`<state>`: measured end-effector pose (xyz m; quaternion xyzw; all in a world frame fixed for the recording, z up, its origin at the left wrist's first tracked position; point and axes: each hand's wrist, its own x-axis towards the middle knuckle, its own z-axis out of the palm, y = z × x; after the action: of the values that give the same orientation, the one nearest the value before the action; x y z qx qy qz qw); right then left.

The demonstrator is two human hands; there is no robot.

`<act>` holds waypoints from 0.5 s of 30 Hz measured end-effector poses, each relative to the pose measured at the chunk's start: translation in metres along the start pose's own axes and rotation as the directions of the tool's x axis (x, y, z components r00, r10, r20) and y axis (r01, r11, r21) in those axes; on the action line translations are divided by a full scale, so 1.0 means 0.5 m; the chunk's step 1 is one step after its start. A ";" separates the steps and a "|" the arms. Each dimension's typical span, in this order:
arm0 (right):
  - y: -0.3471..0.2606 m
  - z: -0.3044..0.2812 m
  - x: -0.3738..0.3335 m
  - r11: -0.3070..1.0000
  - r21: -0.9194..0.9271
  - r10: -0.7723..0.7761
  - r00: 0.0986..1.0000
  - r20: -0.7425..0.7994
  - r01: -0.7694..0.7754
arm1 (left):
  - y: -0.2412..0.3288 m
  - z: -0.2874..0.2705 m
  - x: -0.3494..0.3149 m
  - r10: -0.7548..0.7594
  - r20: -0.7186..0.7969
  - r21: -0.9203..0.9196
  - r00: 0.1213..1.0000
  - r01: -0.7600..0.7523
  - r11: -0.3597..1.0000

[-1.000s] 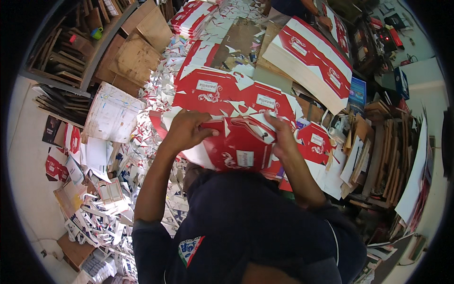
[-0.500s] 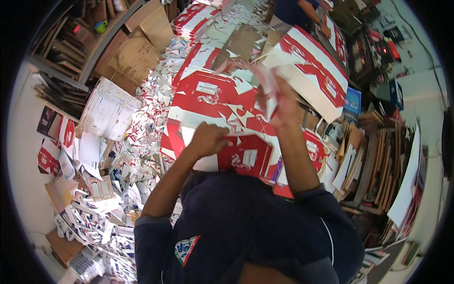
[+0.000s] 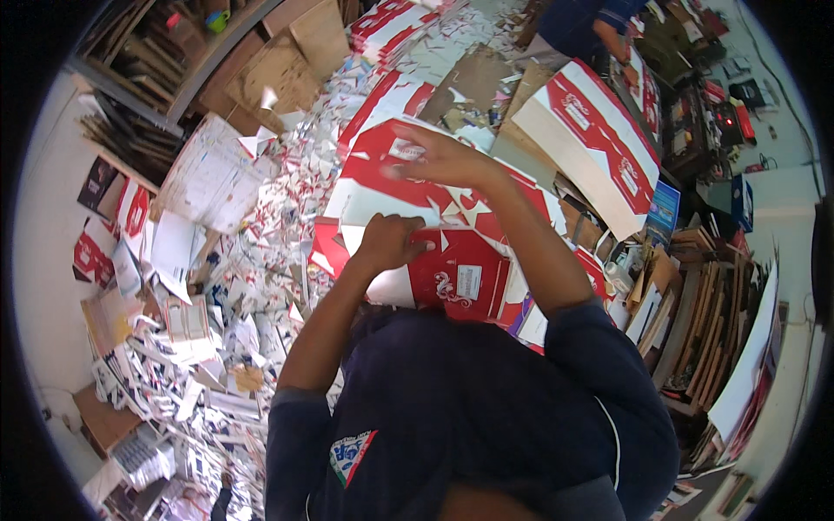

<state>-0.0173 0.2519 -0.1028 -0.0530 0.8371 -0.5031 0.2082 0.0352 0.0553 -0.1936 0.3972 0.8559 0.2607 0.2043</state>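
Shelf: in the upper left, a grey-edged shelf [image 3: 228, 54] carries a green cup [image 3: 217, 20] and wooden pieces.
Pale board: right of and below the shelf, a stained pale board [image 3: 208, 178] leans at a slant.
Scrap heap: white, red and dark paper offcuts [image 3: 228, 334] run down the left of the frame in a loose pile.
Left hand: just left of centre, the left hand [image 3: 393, 245] has its fingers curled in and its thumb pointing right, at the upper left edge of the card; I cannot tell whether it pinches or only presses.
Right hand: above centre, the right hand [image 3: 445, 161] reaches leftward over the printed sheets, blurred, fingers spread wide, nothing seen in it.
Printed sheets: red-and-white sheets [image 3: 372, 139] lie beneath the right hand, with small triangular offcuts on them.
Card: the red-and-white card [image 3: 470, 282] is at the centre, against the dark shirt [image 3: 486, 391], its pale label facing up.
Sheet stack: in the upper right, a thick red-and-white stack [image 3: 592, 143] sits slanted.
Co-worker: beyond it, a person in dark blue [image 3: 578, 26] has one hand near another printed sheet.
Boards: at the right, upright brown boards [image 3: 708, 317] stand packed together.
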 end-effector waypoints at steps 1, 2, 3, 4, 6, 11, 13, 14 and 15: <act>0.045 -0.001 -0.030 0.999 -0.009 0.042 0.990 0.134 -0.042 | -0.011 0.005 -0.011 -0.021 -0.014 -0.023 1.000 0.020 1.000; 0.135 -0.008 -0.066 0.997 -0.015 0.083 0.973 0.216 -0.081 | -0.012 0.008 -0.006 -0.009 -0.020 -0.042 1.000 0.008 0.999; 0.206 -0.014 -0.094 0.993 -0.021 0.120 0.948 0.295 -0.119 | -0.014 0.010 0.002 0.004 -0.024 -0.058 1.000 -0.005 0.998; 0.199 -0.010 -0.124 0.982 -0.098 0.187 0.930 0.316 -0.164 | -0.021 0.011 -0.002 -0.023 -0.008 -0.054 1.000 0.022 0.998; 0.196 0.026 -0.185 0.972 -0.052 0.234 0.936 0.265 -0.228 | -0.032 0.018 0.004 -0.059 -0.013 -0.060 0.998 0.058 0.996; 0.207 0.073 -0.236 0.971 0.168 0.183 0.982 -0.053 -0.172 | -0.017 0.028 0.037 -0.055 -0.115 -0.097 0.992 0.044 0.994; 0.226 0.085 -0.235 0.980 0.159 0.139 0.984 -0.112 -0.121 | 0.011 0.040 0.049 -0.075 -0.122 -0.062 0.990 0.068 0.996; 0.235 0.088 -0.234 0.984 0.153 0.117 0.983 -0.140 -0.095 | 0.022 0.044 0.054 -0.085 -0.127 -0.044 0.988 0.080 0.996; 0.244 0.089 -0.236 0.984 0.132 0.143 0.978 -0.149 -0.123 | 0.026 0.042 0.058 -0.108 -0.108 -0.061 0.988 0.101 0.993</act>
<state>0.1224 0.3102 -0.1916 0.0562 0.8203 -0.5409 0.1772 0.0368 0.0912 -0.2065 0.3307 0.8780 0.2951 0.1807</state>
